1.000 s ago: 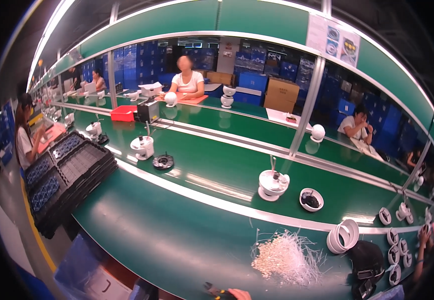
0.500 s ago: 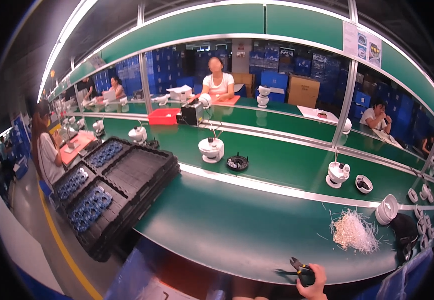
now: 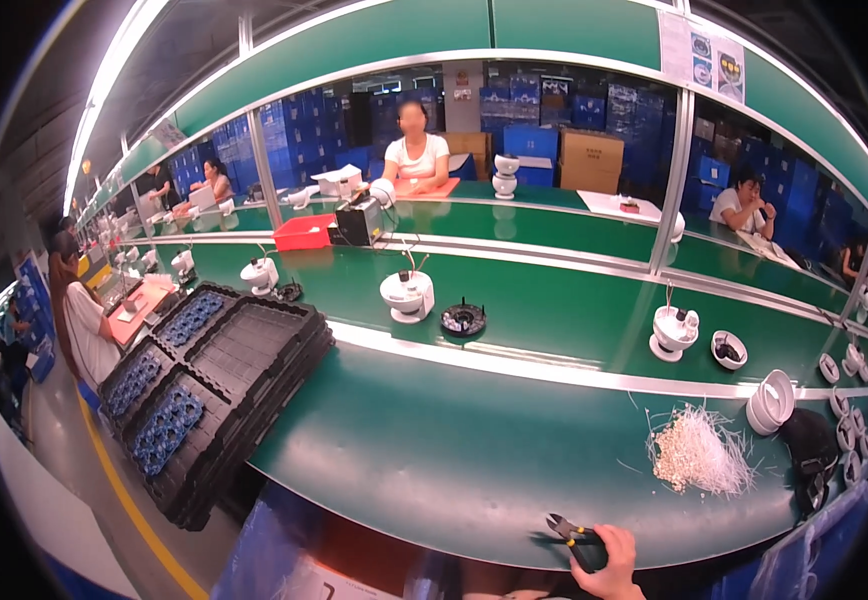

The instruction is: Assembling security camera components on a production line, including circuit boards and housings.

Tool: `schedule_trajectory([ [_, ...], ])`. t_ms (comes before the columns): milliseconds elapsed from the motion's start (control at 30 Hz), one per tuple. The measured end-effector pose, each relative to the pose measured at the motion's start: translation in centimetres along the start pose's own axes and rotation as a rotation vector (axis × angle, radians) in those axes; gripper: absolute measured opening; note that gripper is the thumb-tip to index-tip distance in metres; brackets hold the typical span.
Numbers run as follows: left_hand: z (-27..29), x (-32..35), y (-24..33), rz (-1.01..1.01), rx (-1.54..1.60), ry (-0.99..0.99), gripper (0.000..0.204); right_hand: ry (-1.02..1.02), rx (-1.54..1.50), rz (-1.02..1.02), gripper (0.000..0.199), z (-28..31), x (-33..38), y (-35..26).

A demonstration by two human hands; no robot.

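Observation:
Over the front edge of the green bench (image 3: 404,465), my right hand (image 3: 611,566) is closed around a pair of diagonal cutters (image 3: 572,531). The cutters have dark handles with yellow parts, and their jaws point up and to the left. Nothing is between the jaws. Beyond the hand lies a pile of thin white cable ties or strips (image 3: 706,452), with small beige pieces massed on its left side. My left hand does not show; a sliver of skin at the lower edge is too small to identify.
Stacked black trays (image 3: 254,350) with blue parts stand at the left. White round housings (image 3: 407,297) and a black ring part (image 3: 463,320) sit on the line behind the bench. A white bowl-shaped shell (image 3: 771,402) and a black object (image 3: 811,455) are at right. Co-workers sit across.
The view has shifted slightly, so most things appear a little further left. My right hand still grips the cutters, which appear further left along the bench's front edge.

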State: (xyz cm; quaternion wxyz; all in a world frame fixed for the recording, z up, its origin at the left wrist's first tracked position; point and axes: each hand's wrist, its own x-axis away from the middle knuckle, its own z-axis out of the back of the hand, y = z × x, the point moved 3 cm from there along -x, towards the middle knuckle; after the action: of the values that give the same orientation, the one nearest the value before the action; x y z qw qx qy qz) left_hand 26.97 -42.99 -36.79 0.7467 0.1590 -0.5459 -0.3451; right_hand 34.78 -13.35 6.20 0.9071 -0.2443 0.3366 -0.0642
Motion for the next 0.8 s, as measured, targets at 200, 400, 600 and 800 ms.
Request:
schedule_trajectory([
  [200,-11.8,-5.8,8.4,-0.081,-0.020,-0.107,0.038,-0.111,0.061,0.009,0.056,-1.9,-2.2,0.4],
  [400,-6.9,-16.1,19.3,-0.146,-0.018,0.120,0.038,-0.511,-0.065,0.125,0.051,-0.4,-0.9,0.5],
  [600,1.3,6.2,22.0,-0.095,0.012,0.386,0.035,-0.371,0.077,0.064,0.046,1.4,-3.9,4.0],
  [800,6.6,19.1,29.9,-0.191,0.029,0.523,0.032,-0.188,0.026,0.102,0.054,0.5,-2.9,5.5],
])
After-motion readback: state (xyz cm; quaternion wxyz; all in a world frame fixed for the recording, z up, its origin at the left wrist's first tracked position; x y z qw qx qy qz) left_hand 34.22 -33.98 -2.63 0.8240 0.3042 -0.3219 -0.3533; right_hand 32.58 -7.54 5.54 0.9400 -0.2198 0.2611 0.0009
